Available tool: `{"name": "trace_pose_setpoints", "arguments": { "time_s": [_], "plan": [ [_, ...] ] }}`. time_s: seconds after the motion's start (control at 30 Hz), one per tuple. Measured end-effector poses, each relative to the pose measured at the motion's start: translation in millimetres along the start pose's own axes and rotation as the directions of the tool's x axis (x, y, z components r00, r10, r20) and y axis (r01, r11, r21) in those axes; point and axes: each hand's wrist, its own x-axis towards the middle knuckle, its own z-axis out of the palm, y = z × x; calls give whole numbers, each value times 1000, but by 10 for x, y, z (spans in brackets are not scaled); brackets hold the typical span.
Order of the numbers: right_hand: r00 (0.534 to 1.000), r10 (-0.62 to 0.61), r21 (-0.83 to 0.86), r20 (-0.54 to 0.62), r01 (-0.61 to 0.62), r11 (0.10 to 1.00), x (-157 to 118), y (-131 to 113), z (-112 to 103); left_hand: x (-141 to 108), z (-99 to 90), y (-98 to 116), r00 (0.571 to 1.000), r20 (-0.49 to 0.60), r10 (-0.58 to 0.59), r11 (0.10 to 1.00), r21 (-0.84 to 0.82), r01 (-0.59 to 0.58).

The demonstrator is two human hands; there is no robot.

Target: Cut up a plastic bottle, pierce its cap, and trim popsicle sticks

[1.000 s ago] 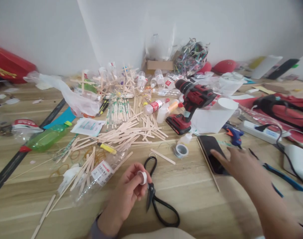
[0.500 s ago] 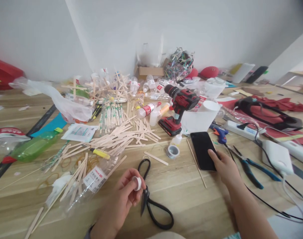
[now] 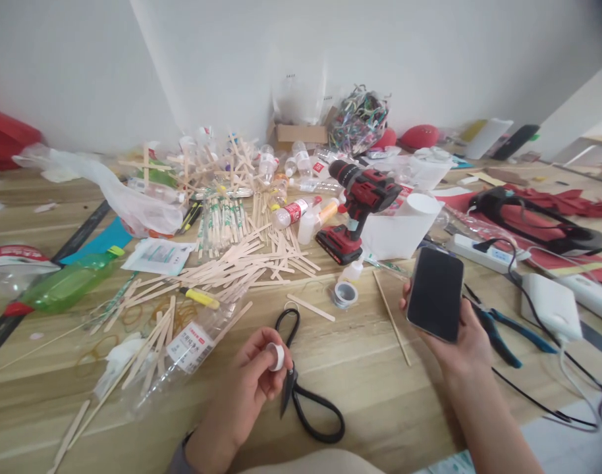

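Left hand (image 3: 246, 388): one ring (image 3: 280, 356); right hand (image 3: 463, 349): one phone (image 3: 436, 295).

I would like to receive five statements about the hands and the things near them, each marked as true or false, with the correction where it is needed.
1. The left hand holds a small white ring. True.
2. The phone is also in the left hand. False: the right hand holds it.
3. The screen of the phone shows a bright picture. False: it is dark.
4. The black-handled scissors lie near the left hand. True.
5. The drill is green and yellow. False: it is red and black.
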Motion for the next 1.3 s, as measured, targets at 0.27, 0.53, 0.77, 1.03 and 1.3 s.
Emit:
{"name": "trace_pose_setpoints", "arguments": {
  "time_s": [0.27,0.53,0.77,1.03,1.3],
  "plan": [
    [998,52,-66,24,-51,997,31,-47,-71,-11,13,32,999,-31,-41,999,4,42],
    [997,40,-153,64,-30,988,7,-195,-137,-46,27,1,999,-34,-30,999,27,30],
    [992,39,-229,118,-11,973,-94,-246,-161,-117,58,-5,999,-23,-27,998,60,29],
    [994,38,-236,104,-13,972,10,-180,-247,-159,70,-24,997,-69,-34,994,101,41],
    [996,74,-304,46,-57,951,63,-303,-133,-223,36,-23,993,-120,-8,985,171,28]
  ]
}}
